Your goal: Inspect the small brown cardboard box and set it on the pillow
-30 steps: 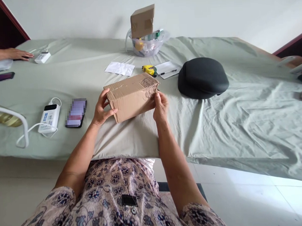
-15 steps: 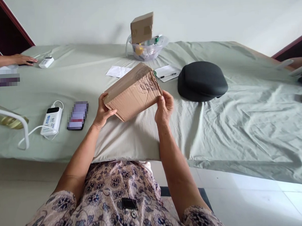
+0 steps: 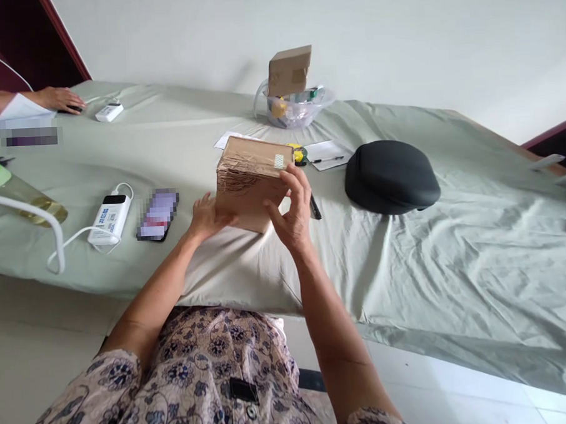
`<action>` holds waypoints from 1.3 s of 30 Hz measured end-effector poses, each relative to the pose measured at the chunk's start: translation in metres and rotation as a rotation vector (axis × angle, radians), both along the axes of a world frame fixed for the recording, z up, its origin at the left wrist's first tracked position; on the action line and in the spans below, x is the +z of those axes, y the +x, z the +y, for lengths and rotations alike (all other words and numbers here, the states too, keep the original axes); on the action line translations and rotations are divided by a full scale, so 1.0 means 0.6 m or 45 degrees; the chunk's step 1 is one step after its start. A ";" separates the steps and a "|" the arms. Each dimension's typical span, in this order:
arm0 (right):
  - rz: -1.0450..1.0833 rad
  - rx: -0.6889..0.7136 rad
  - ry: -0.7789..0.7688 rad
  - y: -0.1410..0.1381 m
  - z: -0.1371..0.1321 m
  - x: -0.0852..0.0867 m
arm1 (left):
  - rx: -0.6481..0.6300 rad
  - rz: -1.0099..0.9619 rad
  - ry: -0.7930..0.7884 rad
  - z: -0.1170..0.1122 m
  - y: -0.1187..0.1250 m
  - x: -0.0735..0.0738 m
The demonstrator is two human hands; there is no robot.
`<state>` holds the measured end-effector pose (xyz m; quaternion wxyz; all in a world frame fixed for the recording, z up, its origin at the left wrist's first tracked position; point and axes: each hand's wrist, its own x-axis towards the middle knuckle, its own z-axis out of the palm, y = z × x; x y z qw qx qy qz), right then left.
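Observation:
A brown cardboard box (image 3: 247,204) stands tilted in front of me, its creased upper edge scribbled with dark pen lines and a small pale sticker on its top. My left hand (image 3: 207,220) is closed on the lower left side, thumb along the front face. At the right side, my right hand (image 3: 292,205) grips the near corner, with its fingers curled at the edge and its thumb towards the front. Behind the box, partly hidden, are a yellow and dark green item (image 3: 300,154) and a thin black object (image 3: 315,207).
A clear plastic basket (image 3: 302,116) holds several items, with another cardboard box (image 3: 287,74) on top. A black case (image 3: 391,177) sits right; a pen lies on white paper (image 3: 324,149). Left are a phone (image 3: 158,215), white power bank (image 3: 109,218), bottle (image 3: 24,192) and another person's hand (image 3: 62,98).
The box has been turned, so the scribbled edge now faces left and the stickered top shows. My right hand has shifted its hold. The yellow-green item and black object have come into view.

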<state>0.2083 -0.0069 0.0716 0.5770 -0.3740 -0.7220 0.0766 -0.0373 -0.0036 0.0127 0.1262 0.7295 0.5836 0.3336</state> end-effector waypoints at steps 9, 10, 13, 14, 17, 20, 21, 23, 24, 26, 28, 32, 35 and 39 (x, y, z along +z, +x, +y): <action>0.190 -0.151 0.081 -0.019 0.009 0.005 | -0.106 0.043 -0.229 -0.023 0.015 0.041; 0.238 -0.156 0.092 -0.018 0.012 0.003 | -0.131 0.039 -0.225 -0.025 0.016 0.043; 0.324 -0.159 0.121 -0.019 0.021 0.002 | -0.174 0.067 -0.184 -0.028 0.020 0.045; 0.335 -0.160 0.141 -0.020 0.023 0.002 | -0.174 0.074 -0.174 -0.027 0.021 0.046; 0.345 -0.180 0.247 -0.023 0.018 0.005 | -0.165 0.091 -0.186 -0.027 0.020 0.048; 0.354 -0.258 0.273 -0.024 0.005 0.008 | -0.154 0.121 -0.238 -0.032 0.018 0.054; 0.355 -0.281 0.273 -0.023 0.001 0.009 | -0.153 0.127 -0.258 -0.034 0.017 0.057; 0.346 -0.297 0.295 -0.021 -0.006 0.009 | -0.148 0.132 -0.292 -0.038 0.015 0.062; 0.344 -0.295 0.313 -0.019 -0.008 0.008 | -0.144 0.138 -0.307 -0.039 0.014 0.065; 0.340 -0.288 0.311 -0.017 -0.009 0.006 | -0.132 0.138 -0.306 -0.039 0.011 0.069; 0.343 -0.273 0.275 -0.014 -0.008 0.003 | -0.124 0.061 -0.203 -0.037 0.008 0.075; 0.383 -0.227 0.256 -0.014 -0.005 0.000 | -0.194 -0.281 0.182 -0.034 0.011 0.102; 0.382 -0.232 0.273 -0.014 -0.005 0.000 | -0.317 -0.423 0.320 -0.035 0.026 0.130; 0.312 -0.246 0.110 -0.012 -0.007 -0.003 | -0.415 -0.368 0.422 -0.029 0.053 0.150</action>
